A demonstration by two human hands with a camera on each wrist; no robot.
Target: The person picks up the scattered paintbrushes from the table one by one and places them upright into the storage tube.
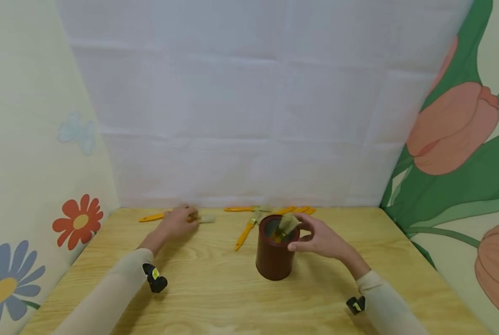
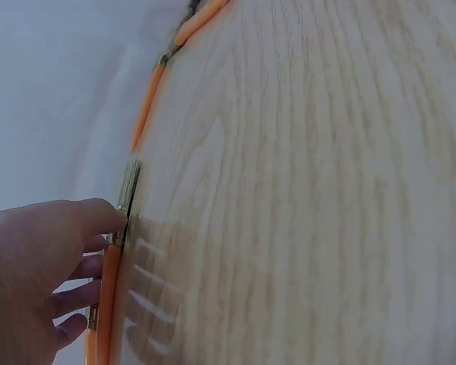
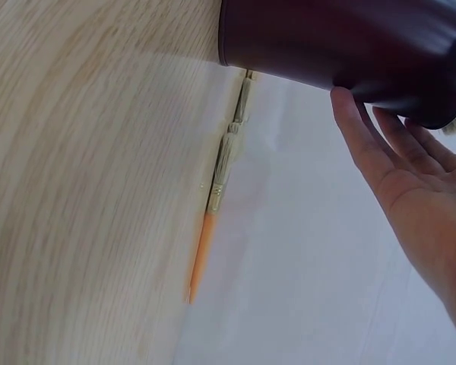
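My right hand [image 1: 319,238] grasps the dark-red cup [image 1: 274,261] near its rim, likely to steady it, while my left hand [image 1: 180,224] pinches an orange-handled brush [image 2: 110,289] by its ferrule, at the far left of the desk [image 1: 216,291]. The brush lies flat, long axis running side to side, bristles pointing right.

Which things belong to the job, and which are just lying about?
In the job:
- left hand, touching a paintbrush
- right hand, holding dark red cup
- brush in the cup
- other brushes, probably

Just lying about:
- no obvious strays; only setting: table, white sheet, flowered panels
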